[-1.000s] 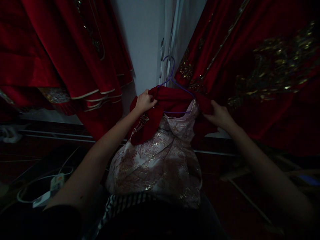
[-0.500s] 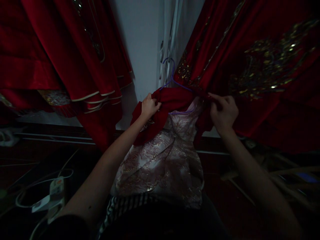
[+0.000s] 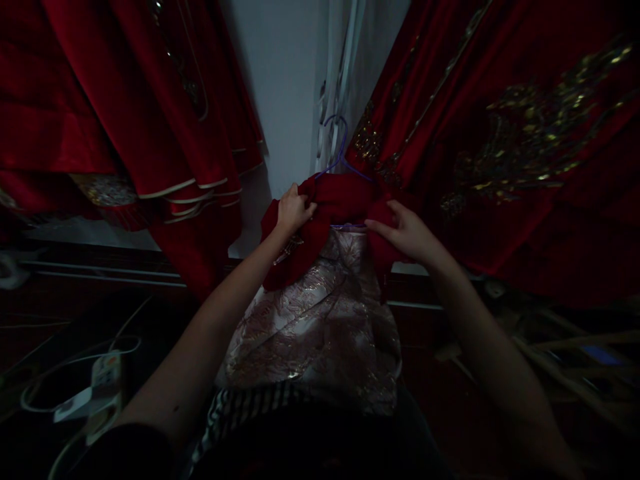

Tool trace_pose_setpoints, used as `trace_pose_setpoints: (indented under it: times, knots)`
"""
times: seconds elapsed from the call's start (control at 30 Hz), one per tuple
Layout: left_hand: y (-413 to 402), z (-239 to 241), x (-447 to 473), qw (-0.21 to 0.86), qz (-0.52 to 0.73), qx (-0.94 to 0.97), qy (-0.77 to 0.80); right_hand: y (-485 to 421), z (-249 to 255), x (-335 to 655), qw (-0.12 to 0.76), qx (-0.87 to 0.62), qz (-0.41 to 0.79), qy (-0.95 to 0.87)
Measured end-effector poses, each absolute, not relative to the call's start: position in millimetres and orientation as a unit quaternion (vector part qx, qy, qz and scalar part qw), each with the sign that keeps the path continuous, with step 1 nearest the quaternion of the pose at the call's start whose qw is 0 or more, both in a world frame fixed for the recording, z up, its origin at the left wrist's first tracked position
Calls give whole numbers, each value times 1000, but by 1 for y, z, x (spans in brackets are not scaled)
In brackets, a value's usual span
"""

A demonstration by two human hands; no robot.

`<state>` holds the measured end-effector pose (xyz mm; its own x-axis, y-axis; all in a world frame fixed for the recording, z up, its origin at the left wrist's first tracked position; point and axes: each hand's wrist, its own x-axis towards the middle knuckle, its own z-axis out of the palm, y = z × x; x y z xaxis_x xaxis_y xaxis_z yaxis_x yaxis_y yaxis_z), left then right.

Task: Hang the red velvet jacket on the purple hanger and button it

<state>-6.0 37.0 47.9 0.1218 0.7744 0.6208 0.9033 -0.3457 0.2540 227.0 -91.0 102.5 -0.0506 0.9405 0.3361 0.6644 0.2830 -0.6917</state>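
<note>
A pale pink brocade dress (image 3: pixel 320 320) with a shiny woven pattern lies in front of me, its upper edge near the purple hanger (image 3: pixel 342 150). Draped over the hanger and around the dress top is a red jacket (image 3: pixel 345 197), with beaded trim at its left front. My left hand (image 3: pixel 296 212) is closed on the jacket's left shoulder. On the opposite side, my right hand (image 3: pixel 407 233) pinches the jacket's front between thumb and fingers, close to the neckline of the dress. Dim light hides the fine detail of both grips.
Red garments with gold edging (image 3: pixel 185 153) hang at left, and a red gown with gold sequins (image 3: pixel 540 133) hangs at right. A white power strip (image 3: pixel 106 383) with cables lies at lower left. Wooden frame pieces (image 3: pixel 565 347) are at lower right.
My right hand has moved left and inward, bringing the jacket's right front over the dress's top edge. My left hand keeps its hold, almost unmoved.
</note>
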Motion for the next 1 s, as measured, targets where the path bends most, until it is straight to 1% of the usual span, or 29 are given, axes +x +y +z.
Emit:
trace_pose_setpoints:
  times: [0.03,0.1,0.13,0.17,0.2,0.3,0.37,0.5,0.57,0.63,0.8,0.9,1.0]
  knots:
    - [36,48,-7,93,-344,-744,-565,-90,102,227,356,-555,249,-710]
    - [35,48,-7,98,-337,-747,-565,-85,97,231,258,-544,364,-711]
    - [34,47,-6,102,-335,-748,-564,-81,94,234,221,-549,389,-706]
    - [33,47,-6,106,-333,-748,-564,-75,90,238,211,-561,390,-699]
    - [32,47,-5,110,-332,-748,-565,-68,87,242,229,-577,370,-691]
    - [30,46,-1,114,-325,-743,-573,-37,80,247,367,-613,256,-651]
    - [28,47,0,115,-322,-741,-578,-15,75,243,437,-616,179,-630]
    - [27,47,1,110,-326,-742,-576,20,62,226,490,-608,21,-624]
    - [32,45,-3,100,-334,-745,-569,28,54,220,500,-602,-27,-622]
    - [42,41,-10,80,-348,-753,-553,30,48,220,496,-605,-31,-622]
    - [68,26,-43,0,-430,-740,-518,19,44,232,453,-616,38,-643]
    - [58,19,-45,1,-479,-689,-543,14,45,231,447,-597,86,-661]
    - [32,13,-18,-3,-517,-645,-563,10,46,215,461,-557,163,-672]
